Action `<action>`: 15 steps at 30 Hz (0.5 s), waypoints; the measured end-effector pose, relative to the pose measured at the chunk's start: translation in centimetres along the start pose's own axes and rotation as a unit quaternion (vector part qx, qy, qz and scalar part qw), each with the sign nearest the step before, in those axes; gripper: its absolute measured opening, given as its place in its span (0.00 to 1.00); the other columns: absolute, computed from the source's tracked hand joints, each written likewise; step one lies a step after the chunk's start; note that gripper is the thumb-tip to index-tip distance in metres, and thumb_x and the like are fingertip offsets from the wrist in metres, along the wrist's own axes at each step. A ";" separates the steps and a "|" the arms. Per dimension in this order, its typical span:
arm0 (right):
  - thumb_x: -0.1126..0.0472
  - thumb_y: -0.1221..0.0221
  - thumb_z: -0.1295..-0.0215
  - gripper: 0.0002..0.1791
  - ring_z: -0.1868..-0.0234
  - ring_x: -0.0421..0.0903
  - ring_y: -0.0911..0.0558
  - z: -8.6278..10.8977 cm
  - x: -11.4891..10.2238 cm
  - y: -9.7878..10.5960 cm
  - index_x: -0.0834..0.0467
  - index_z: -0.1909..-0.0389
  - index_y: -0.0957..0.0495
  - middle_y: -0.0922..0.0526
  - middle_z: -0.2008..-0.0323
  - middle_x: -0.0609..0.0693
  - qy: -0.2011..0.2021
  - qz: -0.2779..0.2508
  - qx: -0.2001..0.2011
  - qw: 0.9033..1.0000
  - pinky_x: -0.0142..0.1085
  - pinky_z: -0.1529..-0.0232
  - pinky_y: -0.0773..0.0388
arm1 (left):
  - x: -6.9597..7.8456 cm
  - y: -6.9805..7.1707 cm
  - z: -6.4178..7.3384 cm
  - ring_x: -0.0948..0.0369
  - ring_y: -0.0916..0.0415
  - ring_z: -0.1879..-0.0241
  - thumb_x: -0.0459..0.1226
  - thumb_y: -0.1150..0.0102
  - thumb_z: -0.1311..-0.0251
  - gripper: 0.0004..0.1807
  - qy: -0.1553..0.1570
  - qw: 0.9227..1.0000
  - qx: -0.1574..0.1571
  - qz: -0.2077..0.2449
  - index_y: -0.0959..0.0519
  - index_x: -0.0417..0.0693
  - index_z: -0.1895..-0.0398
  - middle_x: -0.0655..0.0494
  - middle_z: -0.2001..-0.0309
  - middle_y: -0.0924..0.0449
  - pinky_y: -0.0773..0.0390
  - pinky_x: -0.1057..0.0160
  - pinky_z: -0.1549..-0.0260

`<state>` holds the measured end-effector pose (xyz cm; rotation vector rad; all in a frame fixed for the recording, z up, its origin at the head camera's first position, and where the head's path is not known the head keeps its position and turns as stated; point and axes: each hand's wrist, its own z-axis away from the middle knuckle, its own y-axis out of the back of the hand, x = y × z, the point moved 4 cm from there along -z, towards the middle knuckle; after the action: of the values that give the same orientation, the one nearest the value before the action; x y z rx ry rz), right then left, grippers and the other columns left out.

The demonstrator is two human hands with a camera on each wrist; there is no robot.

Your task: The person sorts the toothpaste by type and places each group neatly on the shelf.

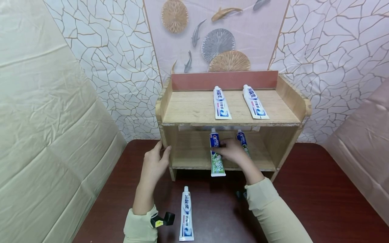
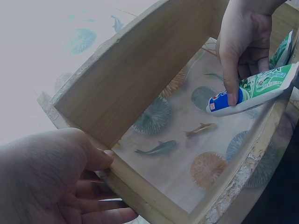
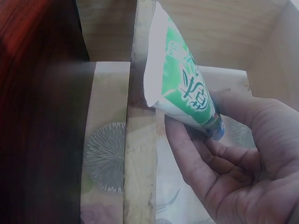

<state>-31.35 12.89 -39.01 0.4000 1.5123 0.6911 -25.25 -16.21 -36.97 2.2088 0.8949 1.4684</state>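
My right hand (image 1: 234, 152) pinches a blue and green toothpaste tube (image 1: 217, 164) between thumb and fingers, inside the lower level of a small wooden shelf (image 1: 194, 116). The tube's cap points to the back, and its flat white end reaches past the front edge of the lower board. Just right of that hand lies a second blue and green toothpaste tube (image 1: 242, 138), partly covered by the hand. With thumb and fingers on either side, my left hand (image 2: 51, 172) grips the front edge of the shelf's left side panel (image 2: 140, 70).
Two white toothpaste tubes (image 1: 222, 104) lie side by side on the top board, caps to the back. Another white toothpaste tube (image 1: 186, 216) lies on the dark red table (image 1: 112, 202) between the forearms. A patterned cloth (image 1: 115, 60) hangs behind the shelf.
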 end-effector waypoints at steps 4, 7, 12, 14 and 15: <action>0.47 0.33 0.36 0.26 0.70 0.49 0.14 -0.1 0.0 0.1 0.67 0.53 0.19 0.15 0.62 0.58 -0.005 -0.006 0.001 1.000 0.42 0.64 0.17 | -0.1 0.0 0.0 0.49 0.18 0.50 0.46 0.44 0.28 0.22 0.001 1.000 0.000 -0.002 0.23 0.42 0.38 0.45 0.51 0.14 0.21 0.46 0.52; 0.48 0.33 0.36 0.25 0.70 0.49 0.14 -0.3 0.0 0.2 0.68 0.54 0.18 0.15 0.62 0.59 -0.005 -0.010 0.002 1.000 0.42 0.64 0.16 | -0.1 0.0 0.0 0.50 0.17 0.51 0.46 0.44 0.28 0.22 0.000 1.000 0.003 -0.004 0.23 0.42 0.38 0.45 0.52 0.14 0.20 0.47 0.53; 0.48 0.32 0.36 0.24 0.70 0.49 0.14 -0.6 0.0 0.4 0.67 0.55 0.18 0.15 0.63 0.58 -0.002 -0.012 0.005 1.000 0.41 0.65 0.16 | 0.0 -0.1 -0.1 0.50 0.17 0.51 0.45 0.44 0.28 0.23 -0.003 1.000 0.005 -0.004 0.24 0.42 0.37 0.45 0.52 0.14 0.20 0.47 0.54; 0.48 0.32 0.37 0.23 0.71 0.49 0.15 -0.7 0.0 0.4 0.66 0.57 0.18 0.15 0.64 0.57 -0.003 -0.011 0.006 1.000 0.41 0.66 0.17 | 0.0 -0.1 -0.1 0.50 0.17 0.51 0.45 0.44 0.28 0.22 -0.003 1.000 0.004 -0.004 0.24 0.42 0.37 0.46 0.52 0.14 0.20 0.47 0.54; 0.48 0.32 0.37 0.22 0.71 0.49 0.15 -0.7 0.0 0.4 0.66 0.58 0.18 0.15 0.65 0.57 -0.003 -0.008 0.007 1.000 0.41 0.66 0.17 | 0.0 -0.1 -0.1 0.50 0.17 0.51 0.45 0.44 0.28 0.22 -0.002 1.000 0.004 -0.004 0.23 0.42 0.38 0.46 0.52 0.14 0.20 0.47 0.54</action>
<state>-32.13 13.07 -38.72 0.3990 1.5139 0.6661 -25.34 -16.18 -37.02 2.2107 0.9098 1.4593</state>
